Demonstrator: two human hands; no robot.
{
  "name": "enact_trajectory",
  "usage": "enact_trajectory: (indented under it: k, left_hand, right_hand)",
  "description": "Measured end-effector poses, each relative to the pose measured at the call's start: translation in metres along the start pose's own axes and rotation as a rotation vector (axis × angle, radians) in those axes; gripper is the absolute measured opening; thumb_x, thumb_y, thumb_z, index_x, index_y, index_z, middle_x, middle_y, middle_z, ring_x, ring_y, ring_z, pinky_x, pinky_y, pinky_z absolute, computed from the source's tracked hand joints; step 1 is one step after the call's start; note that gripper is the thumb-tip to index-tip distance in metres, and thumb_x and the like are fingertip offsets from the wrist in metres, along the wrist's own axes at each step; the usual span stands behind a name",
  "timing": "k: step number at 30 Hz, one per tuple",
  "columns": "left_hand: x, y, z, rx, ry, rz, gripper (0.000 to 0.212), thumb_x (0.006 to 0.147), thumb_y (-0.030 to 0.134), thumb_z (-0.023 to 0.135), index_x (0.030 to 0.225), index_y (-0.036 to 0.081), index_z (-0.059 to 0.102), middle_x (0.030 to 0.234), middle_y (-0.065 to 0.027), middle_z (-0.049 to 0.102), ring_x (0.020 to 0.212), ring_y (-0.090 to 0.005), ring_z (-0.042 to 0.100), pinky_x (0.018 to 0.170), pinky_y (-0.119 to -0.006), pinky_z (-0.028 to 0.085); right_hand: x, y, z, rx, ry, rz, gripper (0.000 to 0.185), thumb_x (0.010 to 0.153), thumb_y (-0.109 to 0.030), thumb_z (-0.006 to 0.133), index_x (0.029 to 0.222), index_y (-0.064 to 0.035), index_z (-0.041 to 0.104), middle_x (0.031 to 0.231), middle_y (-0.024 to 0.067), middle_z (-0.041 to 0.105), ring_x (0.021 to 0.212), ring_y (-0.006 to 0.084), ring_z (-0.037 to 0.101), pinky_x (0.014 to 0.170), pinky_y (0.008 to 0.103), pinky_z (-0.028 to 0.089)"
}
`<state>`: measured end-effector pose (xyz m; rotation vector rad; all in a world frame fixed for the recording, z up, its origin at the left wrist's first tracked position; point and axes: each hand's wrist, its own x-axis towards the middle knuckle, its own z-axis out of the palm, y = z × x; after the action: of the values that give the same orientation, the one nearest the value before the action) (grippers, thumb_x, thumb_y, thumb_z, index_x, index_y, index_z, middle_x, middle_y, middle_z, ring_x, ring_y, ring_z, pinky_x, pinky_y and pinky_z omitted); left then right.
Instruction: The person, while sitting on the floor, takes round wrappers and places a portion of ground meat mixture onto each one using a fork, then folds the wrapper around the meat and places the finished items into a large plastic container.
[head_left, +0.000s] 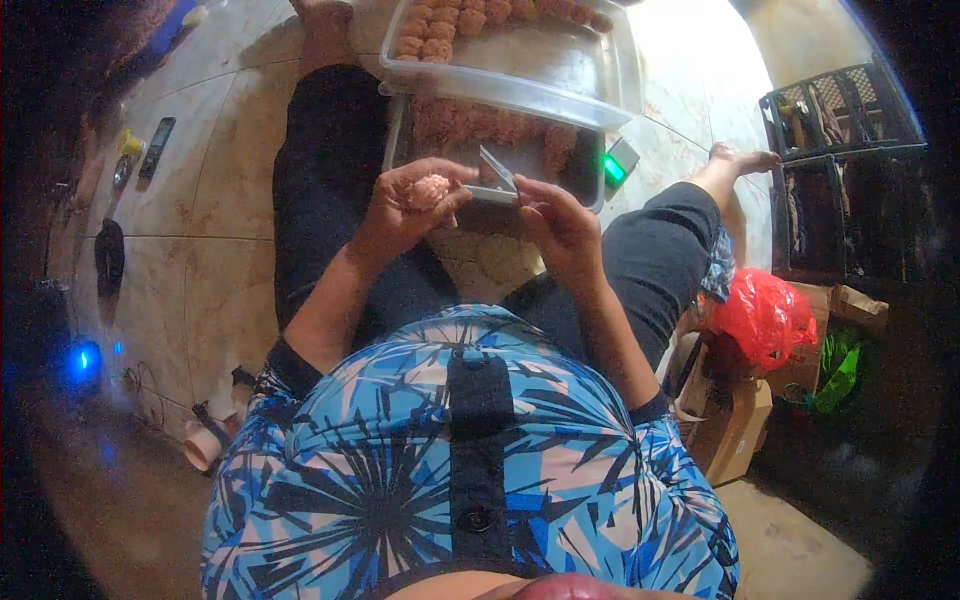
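In my left hand (409, 199) is a small pink, bumpy ball-shaped piece (427, 192), cupped by the fingers. My right hand (559, 221) pinches a thin metal tool (497, 168), perhaps tweezers or small scissors, which points up and left towards the pink piece without touching it. Just beyond both hands stands a clear plastic box (592, 187) with many reddish-pink pieces (487, 124) inside. A second clear plastic container or lid (517, 94) lies behind it and bears rows of similar round pieces (439, 31).
A small device with a green lit display (615, 169) is right of the box. A remote control (157, 148) lies on the tiled floor at left. At right are dark crates (847, 154), a red plastic bag (765, 319) and a cardboard box (739, 431). My legs flank the box.
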<state>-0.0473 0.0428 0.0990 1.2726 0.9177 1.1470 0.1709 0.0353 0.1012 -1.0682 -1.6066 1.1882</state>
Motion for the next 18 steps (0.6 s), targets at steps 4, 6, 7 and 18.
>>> enact_trajectory:
  k: [4, 6, 7, 18]
  left_hand:
    - [-0.002, -0.009, -0.008, 0.180, -0.032, 0.032, 0.015, 0.076, 0.007, 0.071, 0.087, 0.004, 0.061, 0.076, -0.0021, 0.060, 0.061, -0.0068, 0.056, 0.055, -0.020, 0.047]
    - [0.003, -0.021, -0.013, 0.184, -0.039, 0.095, 0.029, 0.076, 0.007, 0.072, 0.101, 0.004, 0.057, 0.075, -0.0019, 0.059, 0.061, -0.0070, 0.055, 0.055, -0.021, 0.047]
    - [0.003, -0.025, -0.013, 0.186, -0.043, 0.127, 0.036, 0.076, 0.007, 0.072, 0.108, 0.004, 0.055, 0.075, -0.0018, 0.059, 0.061, -0.0071, 0.055, 0.055, -0.021, 0.047]
    - [0.000, -0.010, -0.001, 0.178, -0.057, 0.109, 0.068, 0.073, 0.011, 0.075, 0.128, 0.006, 0.035, 0.083, -0.0024, 0.060, 0.079, -0.0094, 0.058, 0.071, -0.024, 0.049]
  right_hand:
    - [-0.002, -0.001, 0.001, 0.060, -0.005, -0.035, 0.028, 0.085, 0.003, 0.056, 0.112, -0.0002, 0.057, 0.110, 0.0098, 0.061, 0.095, 0.0138, 0.059, 0.083, 0.0259, 0.048]
    - [-0.003, -0.003, 0.001, 0.057, -0.020, -0.014, 0.027, 0.085, 0.002, 0.056, 0.112, -0.0005, 0.057, 0.110, 0.0092, 0.061, 0.096, 0.0137, 0.059, 0.083, 0.0258, 0.047]
    - [-0.004, -0.003, 0.001, 0.091, -0.019, 0.017, 0.028, 0.085, 0.003, 0.056, 0.113, -0.0007, 0.057, 0.110, 0.0090, 0.061, 0.097, 0.0140, 0.059, 0.084, 0.0260, 0.047]
    - [0.000, -0.004, 0.012, -0.359, -0.081, -0.282, 0.037, 0.075, -0.002, 0.064, 0.108, -0.0172, 0.065, 0.100, 0.0124, 0.061, 0.086, 0.0257, 0.062, 0.074, 0.0329, 0.051]
